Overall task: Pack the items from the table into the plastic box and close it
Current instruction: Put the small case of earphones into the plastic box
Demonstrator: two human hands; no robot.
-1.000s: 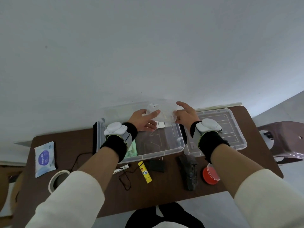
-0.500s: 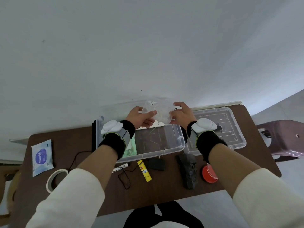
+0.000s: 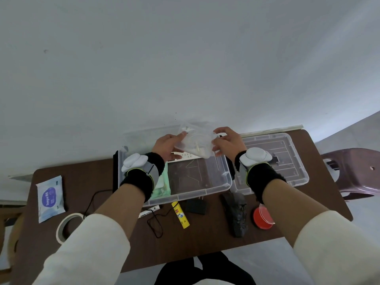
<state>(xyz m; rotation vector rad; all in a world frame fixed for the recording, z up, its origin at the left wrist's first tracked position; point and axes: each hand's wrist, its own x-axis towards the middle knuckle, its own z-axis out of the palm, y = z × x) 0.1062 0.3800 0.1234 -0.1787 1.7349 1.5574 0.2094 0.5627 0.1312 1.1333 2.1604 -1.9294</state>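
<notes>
A clear plastic bag [image 3: 196, 140] with white cable-like contents hangs above the far side of the open plastic box [image 3: 205, 191]. My left hand [image 3: 167, 146] holds its left edge and my right hand [image 3: 227, 141] pinches its right edge. Inside the box lie a green packet [image 3: 163, 185] at the left and a white flat item [image 3: 186, 157] at the back. The clear lid [image 3: 287, 161] lies flat to the right of the box.
On the brown table [image 3: 205, 235] lie a blue wipes pack [image 3: 50, 198], a tape roll [image 3: 65, 225], a black cord [image 3: 155, 223], a yellow tube [image 3: 181, 214], a small black pouch [image 3: 196, 206], a dark grey bundle [image 3: 236, 214] and a red round lid [image 3: 263, 217]. A brown stool [image 3: 353, 173] stands at right.
Both hands have lifted the bag slightly and drawn closer together over the box's far side. The items on the table have not moved.
</notes>
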